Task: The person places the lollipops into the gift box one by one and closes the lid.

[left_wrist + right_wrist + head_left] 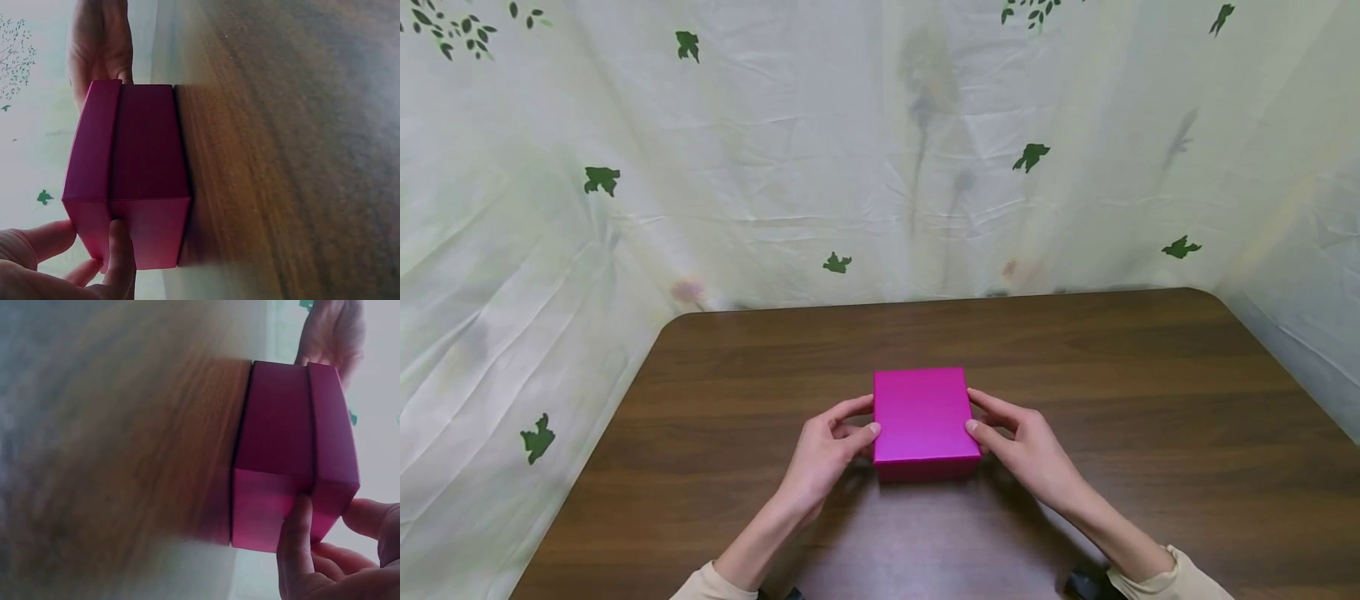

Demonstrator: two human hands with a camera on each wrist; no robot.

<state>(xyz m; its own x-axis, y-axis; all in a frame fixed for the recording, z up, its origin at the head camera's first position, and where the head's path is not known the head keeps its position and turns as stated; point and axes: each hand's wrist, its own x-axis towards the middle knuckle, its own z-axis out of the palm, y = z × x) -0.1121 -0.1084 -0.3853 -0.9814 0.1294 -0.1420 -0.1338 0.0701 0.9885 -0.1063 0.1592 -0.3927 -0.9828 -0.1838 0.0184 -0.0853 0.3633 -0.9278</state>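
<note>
A magenta cardboard box (925, 473) sits on the wooden table, its lid (922, 414) fitted over the top. From the left side, my left hand (825, 454) holds the lid, thumb at the top edge and fingers along the side wall. On the opposite side my right hand (1028, 450) grips it in the same way. The left wrist view shows a fingertip (117, 234) right at the seam below the lid's lip. A matching fingertip (303, 509) lies at that seam in the right wrist view. What is inside the box is hidden.
The dark brown wooden table (760, 358) spreads out around the box, with rounded far corners. Behind it and along both sides hangs a pale curtain (820, 150) printed with green leaves.
</note>
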